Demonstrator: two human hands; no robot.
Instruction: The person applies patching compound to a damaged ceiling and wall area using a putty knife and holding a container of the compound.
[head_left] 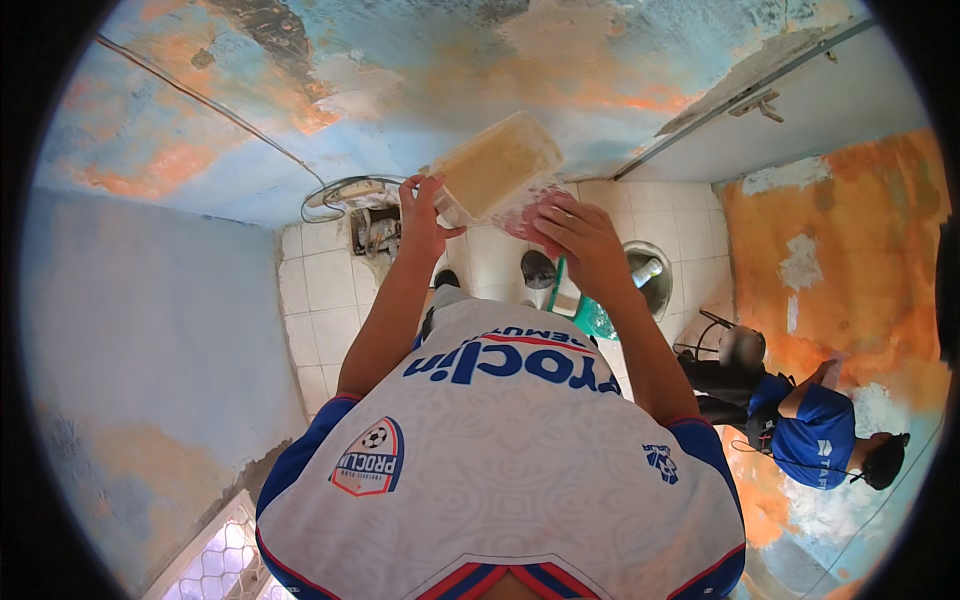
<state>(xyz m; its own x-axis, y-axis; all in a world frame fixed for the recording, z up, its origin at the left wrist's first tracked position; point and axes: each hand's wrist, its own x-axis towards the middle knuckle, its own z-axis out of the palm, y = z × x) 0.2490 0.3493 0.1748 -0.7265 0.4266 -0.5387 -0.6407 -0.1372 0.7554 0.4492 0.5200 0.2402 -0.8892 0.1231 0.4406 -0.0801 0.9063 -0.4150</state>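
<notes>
A rectangular, see-through plastic container (500, 165) is held up in front of me, tilted, with a yellowish look to its base. My left hand (425, 215) grips its near left corner, thumb and fingers on the rim. Against the container's right end, my right hand (580, 230) is closed on a crumpled pink-and-white piece (522, 212) that looks like cloth or thin plastic. Its exact kind is unclear, and my fingers cover part of it.
Below my right forearm are a green plastic item (595, 318) and a round dark basin (655, 285) holding a bottle (646, 270). An opening (376, 232) breaks the tiled floor near cables. Walls with patchy paint surround me. At right, another person (815, 435) in blue works facing the orange wall.
</notes>
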